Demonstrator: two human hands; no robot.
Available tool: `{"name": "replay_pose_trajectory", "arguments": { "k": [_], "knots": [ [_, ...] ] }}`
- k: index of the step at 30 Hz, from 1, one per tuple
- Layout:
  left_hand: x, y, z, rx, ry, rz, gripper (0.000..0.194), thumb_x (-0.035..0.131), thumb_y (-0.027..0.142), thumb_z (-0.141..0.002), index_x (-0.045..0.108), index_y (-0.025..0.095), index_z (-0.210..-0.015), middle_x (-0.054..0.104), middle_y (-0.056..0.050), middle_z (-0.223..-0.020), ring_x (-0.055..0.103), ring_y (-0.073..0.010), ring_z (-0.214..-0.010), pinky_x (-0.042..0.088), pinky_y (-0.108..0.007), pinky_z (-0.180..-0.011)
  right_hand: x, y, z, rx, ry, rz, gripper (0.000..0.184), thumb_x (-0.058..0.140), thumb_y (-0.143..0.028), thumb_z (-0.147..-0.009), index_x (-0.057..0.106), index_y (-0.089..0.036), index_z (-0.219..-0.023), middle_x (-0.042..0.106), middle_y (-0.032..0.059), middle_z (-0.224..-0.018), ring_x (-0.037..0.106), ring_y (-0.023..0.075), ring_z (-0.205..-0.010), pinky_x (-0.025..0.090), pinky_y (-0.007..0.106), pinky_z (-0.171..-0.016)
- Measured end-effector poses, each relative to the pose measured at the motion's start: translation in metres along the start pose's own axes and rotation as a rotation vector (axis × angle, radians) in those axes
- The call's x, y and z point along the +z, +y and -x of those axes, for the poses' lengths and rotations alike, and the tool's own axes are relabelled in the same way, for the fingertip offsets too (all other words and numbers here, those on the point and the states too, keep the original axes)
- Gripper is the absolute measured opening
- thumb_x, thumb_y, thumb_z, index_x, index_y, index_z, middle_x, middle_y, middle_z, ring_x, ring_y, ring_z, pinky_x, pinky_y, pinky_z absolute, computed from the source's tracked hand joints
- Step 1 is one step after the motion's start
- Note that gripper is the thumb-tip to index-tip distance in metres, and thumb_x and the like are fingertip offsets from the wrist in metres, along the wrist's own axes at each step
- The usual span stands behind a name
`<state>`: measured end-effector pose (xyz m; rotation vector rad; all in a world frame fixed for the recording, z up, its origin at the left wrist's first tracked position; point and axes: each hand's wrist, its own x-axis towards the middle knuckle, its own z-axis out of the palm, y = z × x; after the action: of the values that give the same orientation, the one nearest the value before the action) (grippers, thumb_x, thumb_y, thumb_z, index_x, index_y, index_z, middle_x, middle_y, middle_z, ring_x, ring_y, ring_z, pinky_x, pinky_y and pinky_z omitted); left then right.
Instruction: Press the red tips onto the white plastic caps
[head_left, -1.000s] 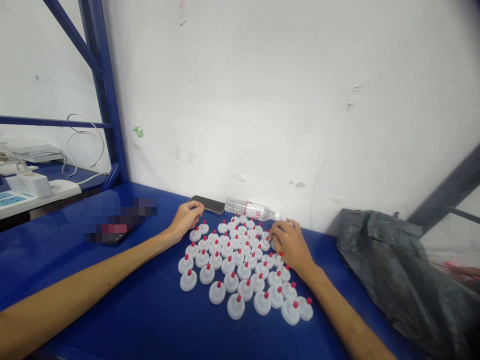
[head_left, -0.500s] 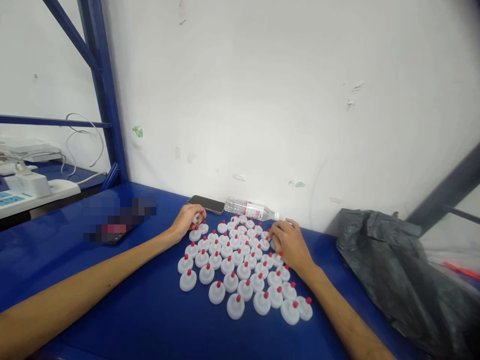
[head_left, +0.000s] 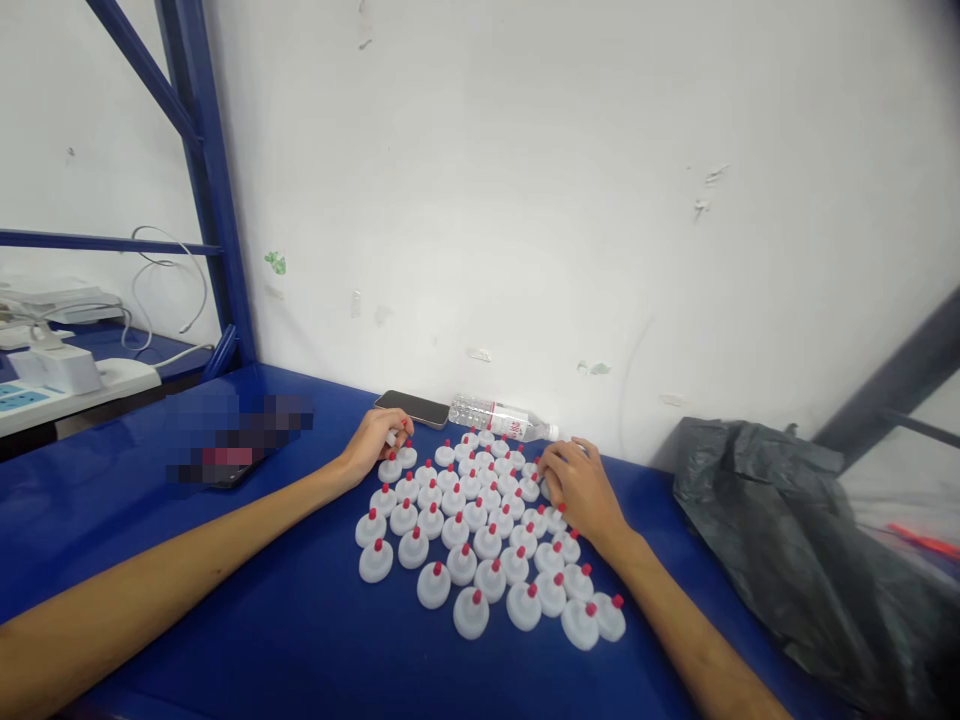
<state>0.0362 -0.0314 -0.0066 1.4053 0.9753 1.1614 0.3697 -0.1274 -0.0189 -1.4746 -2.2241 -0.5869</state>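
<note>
Several round white plastic caps with red tips (head_left: 471,614) stand in a loose cluster on the blue table (head_left: 315,620). My left hand (head_left: 375,442) is at the cluster's far left corner, fingers curled round a white cap (head_left: 391,438), whose red tip peeks out between the fingers. Most of that cap is hidden. Along the right edge of the cluster rests my right hand (head_left: 581,487), its fingers bent but apart, touching or just beside the outermost caps. Whatever lies under its palm is out of sight.
Behind the caps lie a dark phone (head_left: 414,407) and a clear water bottle (head_left: 502,417) on its side, near the wall. A black plastic bag (head_left: 757,520) slumps at the right. A partly blurred dark device (head_left: 232,470) lies left, beyond it a power strip (head_left: 127,378).
My left fingers have shifted slightly, and a red tip now shows between them. My right hand and the cluster of caps have stayed put.
</note>
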Motion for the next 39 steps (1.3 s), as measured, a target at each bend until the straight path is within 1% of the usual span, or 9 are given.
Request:
{"name": "replay_pose_trajectory", "arguments": {
  "k": [14, 23, 33, 39],
  "knots": [
    [0.001, 0.000, 0.000, 0.019, -0.035, -0.003, 0.016, 0.052, 0.030, -0.065, 0.060, 0.016, -0.065, 0.050, 0.004, -0.047, 0.038, -0.0086, -0.040, 0.019, -0.020, -0.038, -0.004, -0.004, -0.001, 0.001, 0.000, -0.003, 0.023, 0.045, -0.008, -0.091, 0.061, -0.023, -0.085, 0.069, 0.0016, -0.094, 0.063, 0.0191, -0.093, 0.032, 0.042, -0.109],
    [0.001, 0.000, 0.000, 0.030, -0.044, 0.015, 0.016, 0.052, 0.030, -0.064, 0.060, 0.016, -0.065, 0.050, 0.004, -0.046, 0.038, -0.0082, -0.039, 0.019, -0.020, -0.037, -0.008, -0.006, -0.002, 0.006, -0.022, -0.005, 0.022, 0.046, -0.007, -0.092, 0.063, -0.021, -0.085, 0.069, 0.0020, -0.094, 0.063, 0.0183, -0.094, 0.032, 0.042, -0.109],
    [0.001, 0.000, -0.001, 0.030, -0.044, 0.030, 0.016, 0.052, 0.030, -0.063, 0.060, 0.016, -0.064, 0.050, 0.004, -0.046, 0.038, -0.0083, -0.039, 0.020, -0.020, -0.036, -0.011, -0.008, -0.002, 0.004, -0.015, 0.006, 0.024, 0.045, -0.007, -0.092, 0.063, -0.021, -0.085, 0.069, 0.0022, -0.094, 0.063, 0.0180, -0.092, 0.033, 0.041, -0.109],
    [0.000, -0.001, -0.002, 0.033, -0.047, 0.033, 0.016, 0.052, 0.029, -0.062, 0.061, 0.016, -0.064, 0.051, 0.003, -0.046, 0.039, -0.0084, -0.039, 0.019, -0.020, -0.036, -0.010, -0.007, -0.002, -0.012, -0.011, -0.001, 0.023, 0.047, -0.005, -0.088, 0.063, -0.021, -0.085, 0.070, 0.0023, -0.093, 0.063, 0.0179, -0.091, 0.032, 0.041, -0.109]
  ]
}}
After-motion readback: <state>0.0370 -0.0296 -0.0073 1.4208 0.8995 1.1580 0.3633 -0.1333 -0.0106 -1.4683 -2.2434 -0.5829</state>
